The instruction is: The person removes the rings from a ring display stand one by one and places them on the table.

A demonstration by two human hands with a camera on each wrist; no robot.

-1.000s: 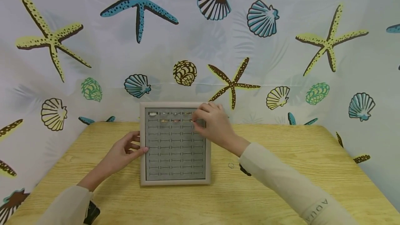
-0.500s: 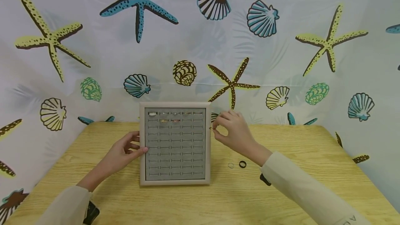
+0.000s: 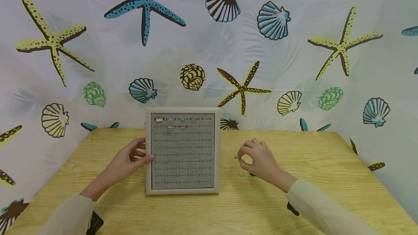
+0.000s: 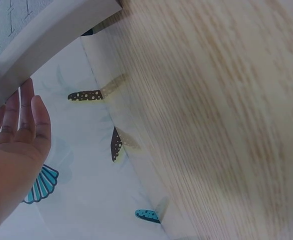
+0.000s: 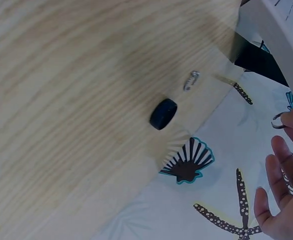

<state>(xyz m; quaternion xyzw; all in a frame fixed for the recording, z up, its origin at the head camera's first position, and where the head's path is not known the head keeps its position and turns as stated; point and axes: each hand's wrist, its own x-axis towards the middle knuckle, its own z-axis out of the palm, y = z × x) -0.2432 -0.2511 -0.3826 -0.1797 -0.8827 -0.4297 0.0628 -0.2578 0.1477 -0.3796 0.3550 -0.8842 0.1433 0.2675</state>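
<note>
A framed ring display board (image 3: 183, 191) with a grey slotted panel stands upright on the table. My left hand (image 3: 128, 159) grips its left edge, thumb on the front and fingers behind; the left wrist view shows those fingers against the frame (image 4: 51, 42). To the right of the board, my right hand (image 3: 260, 160) pinches a thin ring (image 5: 276, 121) between thumb and forefinger, above the table. Under that hand lie a silver ring (image 5: 191, 80) and a wide black ring (image 5: 163, 114), the latter mostly hidden by the fingers in the head view.
Several rings sit in the panel's upper slots, including a wide pale ring (image 3: 159, 119), a gold one (image 3: 171, 127) and a reddish one (image 3: 183, 127). Behind the wooden table (image 3: 294, 148) hangs a white cloth (image 3: 209, 46) printed with shells and starfish.
From the panel's second row, my right hand has drawn away to the right and down towards the table, the thin ring in its fingers. The left hand and board stay in place.
</note>
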